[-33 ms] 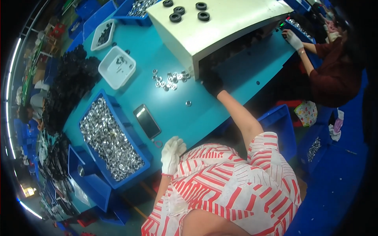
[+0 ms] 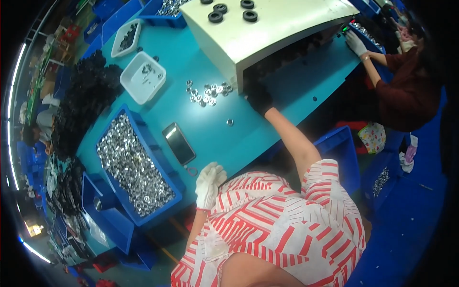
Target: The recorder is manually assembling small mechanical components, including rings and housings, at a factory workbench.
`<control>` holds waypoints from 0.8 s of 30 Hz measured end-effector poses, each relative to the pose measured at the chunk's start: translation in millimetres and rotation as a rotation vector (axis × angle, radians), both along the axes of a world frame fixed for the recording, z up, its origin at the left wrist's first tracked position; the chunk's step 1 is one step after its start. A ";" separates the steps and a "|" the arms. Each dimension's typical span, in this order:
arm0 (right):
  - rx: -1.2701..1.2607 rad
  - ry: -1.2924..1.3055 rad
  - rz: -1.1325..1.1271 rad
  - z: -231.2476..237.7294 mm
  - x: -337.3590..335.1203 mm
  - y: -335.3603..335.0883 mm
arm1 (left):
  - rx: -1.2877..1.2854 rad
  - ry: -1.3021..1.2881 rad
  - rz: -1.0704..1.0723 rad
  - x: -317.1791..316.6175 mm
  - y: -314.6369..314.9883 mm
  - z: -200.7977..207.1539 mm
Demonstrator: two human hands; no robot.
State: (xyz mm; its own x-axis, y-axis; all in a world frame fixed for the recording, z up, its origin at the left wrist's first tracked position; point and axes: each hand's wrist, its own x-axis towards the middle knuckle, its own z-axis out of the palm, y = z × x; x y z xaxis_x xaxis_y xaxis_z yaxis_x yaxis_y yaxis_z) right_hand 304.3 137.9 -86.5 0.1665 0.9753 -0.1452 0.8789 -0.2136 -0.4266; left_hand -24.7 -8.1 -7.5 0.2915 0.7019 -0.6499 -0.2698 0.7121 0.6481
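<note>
My left hand [image 2: 209, 184], in a white glove, is at the near edge of the teal table [image 2: 210, 138]. Its fingers are bent together; whatever they hold, if anything, is hidden. My right hand [image 2: 260, 101], in a black glove, reaches to the corner of a cream box-shaped cover [image 2: 215, 43], at its dark opening. Shadow hides those fingers. Left of that hand lie several shiny metal rings [image 2: 205, 95], with a single metal ring [image 2: 230, 122] nearer to me. A phone [image 2: 179, 143] lies close to my left hand, beside a small pink loop [image 2: 191, 171].
A blue bin [image 2: 178, 184] full of metal rings stands at left. Beyond it are two white trays [image 2: 158, 88] with small parts and a black heap [image 2: 86, 91]. Black rings [image 2: 250, 16] rest on the cover. At right a co-worker's gloved hand [image 2: 355, 44] is at the table.
The whole view has shifted very slightly. The co-worker's gloved hand has moved a little and now lies flatter. My own hands keep their places.
</note>
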 end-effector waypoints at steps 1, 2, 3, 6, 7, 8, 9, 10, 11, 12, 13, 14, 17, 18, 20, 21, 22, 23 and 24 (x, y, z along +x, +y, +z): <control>-0.012 0.014 0.018 -13.0 -8.6 -5.9 | 0.005 0.006 -0.004 -1.9 -0.6 1.9; 0.082 0.149 -0.057 -32.9 -10.4 -11.3 | 0.015 0.000 -0.015 -1.6 1.6 1.1; 0.174 0.283 -0.134 -40.9 -12.9 -15.7 | -0.007 -0.011 0.012 -1.3 2.5 2.0; -0.097 1.242 -0.214 -6.5 -58.9 -62.1 | 0.016 -0.001 0.067 -4.2 5.0 0.3; -0.263 1.432 -0.184 22.6 -72.8 -72.7 | 0.048 0.027 0.077 -2.7 5.0 4.1; -0.357 1.613 -0.150 36.3 -79.1 -84.5 | 0.079 0.052 0.069 0.2 7.9 8.5; -0.457 1.797 -0.112 44.6 -87.5 -94.5 | 0.105 0.094 0.066 4.7 10.0 17.6; -0.476 1.807 -0.081 53.5 -96.9 -102.3 | 0.140 0.095 0.063 6.7 11.2 20.5; -0.491 1.811 -0.087 60.2 -103.6 -108.1 | 0.175 0.094 0.055 8.3 13.2 23.6; -0.526 1.834 -0.072 65.1 -109.3 -112.6 | 0.204 0.138 0.060 11.5 14.4 30.1; -0.560 1.856 -0.055 68.0 -115.3 -116.5 | 0.192 0.143 0.067 10.1 15.4 30.9; -0.574 1.856 -0.058 70.6 -119.4 -119.7 | 0.208 0.153 0.057 10.6 16.2 30.9; -0.647 1.853 -0.117 72.7 -129.5 -124.4 | 0.227 0.182 0.071 6.8 14.9 34.0; -0.666 1.877 -0.096 71.7 -131.1 -124.4 | 0.215 0.160 0.069 3.3 14.4 33.0; -0.695 1.894 -0.073 73.7 -135.4 -122.9 | 0.199 0.136 0.076 -1.7 13.3 29.6; -0.700 1.799 -0.070 78.5 -138.2 -121.1 | 0.204 0.133 0.099 -3.9 12.8 27.0; -0.705 1.704 -0.066 81.1 -141.5 -119.6 | 0.208 0.130 0.123 -5.8 12.7 25.3; -0.540 1.562 0.008 81.7 -147.9 -122.3 | 0.204 0.130 0.132 -7.4 12.4 24.3; -0.379 1.416 0.079 82.2 -153.5 -125.3 | 0.210 0.108 0.139 -9.1 12.3 23.3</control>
State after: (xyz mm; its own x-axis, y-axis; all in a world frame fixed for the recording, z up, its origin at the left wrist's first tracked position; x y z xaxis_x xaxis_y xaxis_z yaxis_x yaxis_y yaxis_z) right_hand 150.8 12.6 -4.2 -0.3809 0.8420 -0.3820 -0.2021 -0.4790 -0.8542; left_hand -33.8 4.2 15.8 0.1203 0.8528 -0.5082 -0.2770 0.5204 0.8077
